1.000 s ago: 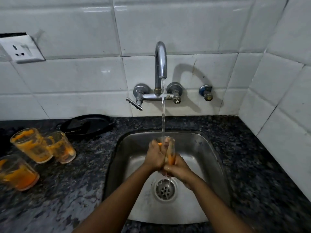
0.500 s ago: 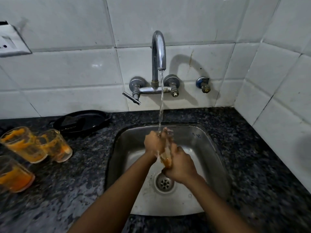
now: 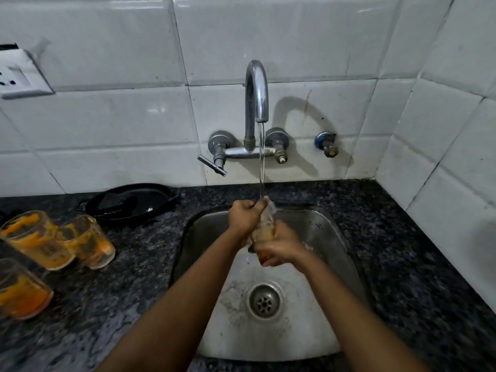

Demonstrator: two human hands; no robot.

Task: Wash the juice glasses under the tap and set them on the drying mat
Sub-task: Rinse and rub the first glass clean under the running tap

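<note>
Over the steel sink [image 3: 330, 237] I hold a juice glass [image 3: 265, 226] upright under the running tap [image 3: 256, 98]. My right hand [image 3: 279, 247] grips its lower part and base, where some orange liquid shows. My left hand [image 3: 245, 216] is closed at its rim, fingers seeming to reach inside. Water falls onto the rim. Three dirty glasses smeared with orange juice stand on the counter at the left: one at the back [image 3: 35, 240], one beside it [image 3: 88, 241], one nearer me [image 3: 18, 291].
A black pan [image 3: 131, 201] lies on the dark granite counter [image 3: 402, 264] behind the dirty glasses. The tap's lever [image 3: 212, 165] sticks out to the left. White tiled walls close off the back and right. A wall socket [image 3: 18, 76] is at the upper left.
The glass has lost most of its orange smear under the water. My right hand has shifted down to the base while my left stays at the rim. The camera has tilted slightly.
</note>
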